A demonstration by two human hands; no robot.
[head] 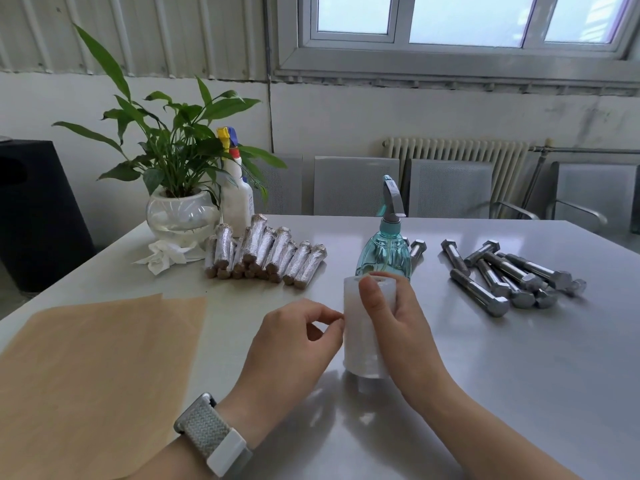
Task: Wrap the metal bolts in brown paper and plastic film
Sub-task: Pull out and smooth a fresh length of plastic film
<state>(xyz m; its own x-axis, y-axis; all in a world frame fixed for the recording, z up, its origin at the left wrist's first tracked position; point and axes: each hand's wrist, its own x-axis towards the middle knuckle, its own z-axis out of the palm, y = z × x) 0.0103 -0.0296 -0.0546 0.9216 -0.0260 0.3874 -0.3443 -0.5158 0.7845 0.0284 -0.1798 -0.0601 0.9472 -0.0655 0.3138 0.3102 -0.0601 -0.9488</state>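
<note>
I see the right hand gripping the film roll upright to steady it while the left hand pinches at its edge, probably hunting the loose end; bare bolts right of the roll, brown paper left.

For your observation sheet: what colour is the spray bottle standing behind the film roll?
Translucent teal-blue with a grey trigger: spray bottle, head view.

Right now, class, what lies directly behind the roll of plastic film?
The teal spray bottle stands behind the roll of plastic film; the roll and right hand cover its base.
</note>
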